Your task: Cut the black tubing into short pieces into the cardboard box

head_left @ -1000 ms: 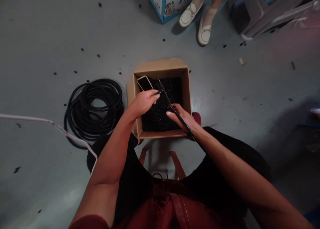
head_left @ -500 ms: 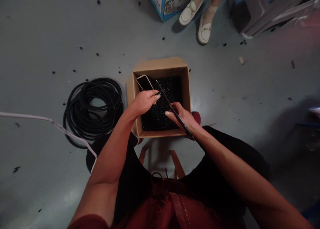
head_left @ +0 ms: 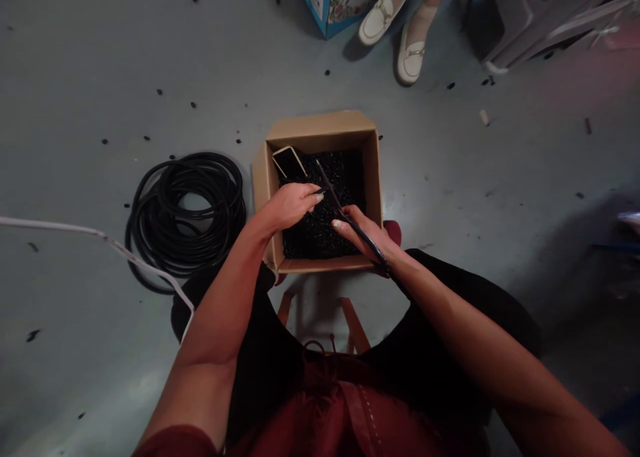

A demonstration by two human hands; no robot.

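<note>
Over littered grey floor [head_left: 90, 57], left grip [head_left: 294, 202] pinches black piece [head_left: 323, 191], right grip [head_left: 369, 230] holds implement [head_left: 331, 189].

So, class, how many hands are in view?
2: the left hand over the left half of the cardboard box, and the right hand over its near right corner. Any hands of the person in white shoes are out of frame.

"Over that open brown cardboard box [head_left: 321, 126]?"

"Left hand [head_left: 293, 204] pinches a small black piece [head_left: 323, 190]; right hand [head_left: 371, 229] holds a long dark strip [head_left: 349, 218]."

"Left of the box?"

"A coiled black hose [head_left: 159, 234]."
</note>
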